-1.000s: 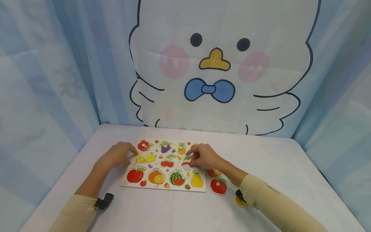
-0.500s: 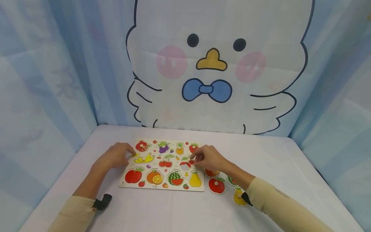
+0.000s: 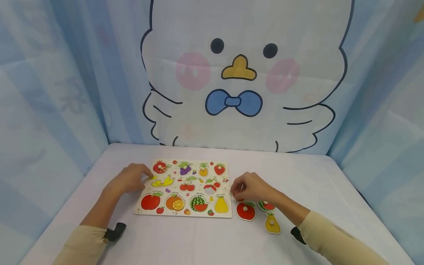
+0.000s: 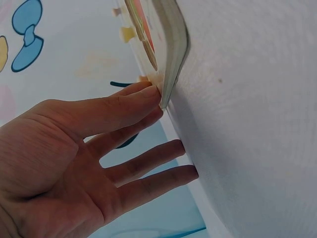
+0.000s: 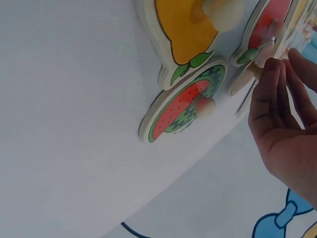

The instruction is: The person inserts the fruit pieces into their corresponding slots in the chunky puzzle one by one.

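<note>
A white fruit puzzle board (image 3: 195, 213) lies on the table. My left hand (image 3: 127, 180) touches its left edge. In the left wrist view the thumb and index finger of my left hand (image 4: 84, 144) meet that edge, while the other fingers stretch down to the table. At the board's right, my right hand (image 3: 253, 187) bends over an orange piece (image 3: 237, 199), which it partly covers. No piece shows between the fingertips of my right hand (image 5: 285, 109). Nearby lie an apple piece (image 3: 246, 211), a watermelon piece (image 3: 266, 206) and a pear piece (image 3: 272, 223).
Bananas (image 3: 162, 181), grapes (image 3: 185, 169), cherries (image 3: 187, 186) and a strawberry (image 3: 219, 169) show on the board. A white cloth covers the table (image 3: 172, 243). Behind it hangs a curtain (image 3: 298, 125) with a cartoon bird.
My right hand has left the board's right side and moved right and nearer, over the orange piece. The strawberry is uncovered. My left hand stays at the board's edge. The head view shifts slightly.
</note>
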Motion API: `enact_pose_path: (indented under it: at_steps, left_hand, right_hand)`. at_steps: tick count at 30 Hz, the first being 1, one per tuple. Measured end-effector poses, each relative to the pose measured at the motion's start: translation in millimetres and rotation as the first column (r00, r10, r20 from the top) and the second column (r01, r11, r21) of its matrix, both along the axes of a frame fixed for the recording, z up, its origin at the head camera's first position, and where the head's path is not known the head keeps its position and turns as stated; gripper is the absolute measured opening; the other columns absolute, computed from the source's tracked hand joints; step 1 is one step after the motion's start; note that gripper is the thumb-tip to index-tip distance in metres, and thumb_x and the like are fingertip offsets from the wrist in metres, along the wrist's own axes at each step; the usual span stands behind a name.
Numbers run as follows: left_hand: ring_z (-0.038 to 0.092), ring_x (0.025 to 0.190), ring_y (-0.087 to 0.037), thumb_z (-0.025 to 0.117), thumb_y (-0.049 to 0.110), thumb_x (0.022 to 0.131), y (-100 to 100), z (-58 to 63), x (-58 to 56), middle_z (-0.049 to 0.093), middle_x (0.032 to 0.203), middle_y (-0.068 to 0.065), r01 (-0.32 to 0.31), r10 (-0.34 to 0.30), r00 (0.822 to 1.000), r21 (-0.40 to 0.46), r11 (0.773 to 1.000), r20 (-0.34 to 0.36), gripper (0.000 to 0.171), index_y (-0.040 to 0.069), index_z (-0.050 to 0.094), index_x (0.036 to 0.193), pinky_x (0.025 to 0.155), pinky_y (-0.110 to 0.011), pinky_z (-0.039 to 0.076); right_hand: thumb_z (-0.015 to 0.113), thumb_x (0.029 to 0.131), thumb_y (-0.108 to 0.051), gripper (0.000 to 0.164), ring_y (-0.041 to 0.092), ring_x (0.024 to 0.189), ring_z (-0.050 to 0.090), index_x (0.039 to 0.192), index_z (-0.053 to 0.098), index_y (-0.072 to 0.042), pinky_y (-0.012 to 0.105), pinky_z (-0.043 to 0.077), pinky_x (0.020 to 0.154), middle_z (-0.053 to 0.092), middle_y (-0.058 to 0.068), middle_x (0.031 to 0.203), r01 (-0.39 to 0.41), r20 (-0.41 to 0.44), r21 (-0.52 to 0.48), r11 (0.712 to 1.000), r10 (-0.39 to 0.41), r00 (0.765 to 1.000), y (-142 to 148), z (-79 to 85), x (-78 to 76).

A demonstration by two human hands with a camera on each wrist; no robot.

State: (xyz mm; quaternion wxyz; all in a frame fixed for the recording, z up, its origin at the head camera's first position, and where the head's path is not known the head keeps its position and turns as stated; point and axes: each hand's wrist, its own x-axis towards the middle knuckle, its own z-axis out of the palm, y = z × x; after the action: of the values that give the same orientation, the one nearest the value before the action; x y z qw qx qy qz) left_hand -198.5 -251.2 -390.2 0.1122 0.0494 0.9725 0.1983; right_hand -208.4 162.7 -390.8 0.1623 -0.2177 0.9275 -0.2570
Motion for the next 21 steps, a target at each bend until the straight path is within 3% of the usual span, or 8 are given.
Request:
enact_pose_path:
  at_steps: [10,21]
  left_hand:
    - [0.052,0.126,-0.046,0.082,0.000,0.083,-2,-2.8,-0.6,0.062,0.135,-0.026,-0.002,0.002,1.000,-0.004,1.000,0.002,0.043,0.002,0.073,0.125,0.106,-0.062,0.050]
    - [0.050,0.129,-0.047,0.081,0.000,0.084,-1,-2.3,-0.9,0.061,0.137,-0.026,-0.002,0.002,1.000,0.005,1.000,-0.004,0.043,0.002,0.072,0.126,0.107,-0.062,0.050]
  right_hand:
    - [0.085,0.085,-0.012,0.015,0.015,0.080,0.061,0.098,0.078,-0.015,0.023,0.057,0.071,0.068,-0.006,0.084,-0.040,0.087,0.020,0.999,0.038,0.996,21,2.9,19.9]
    - [0.084,0.086,-0.009,0.013,0.015,0.074,0.059,0.092,0.075,-0.015,0.023,0.055,0.066,0.065,-0.004,0.079,-0.006,0.077,0.025,1.000,0.004,0.997,27,1.9,31.6]
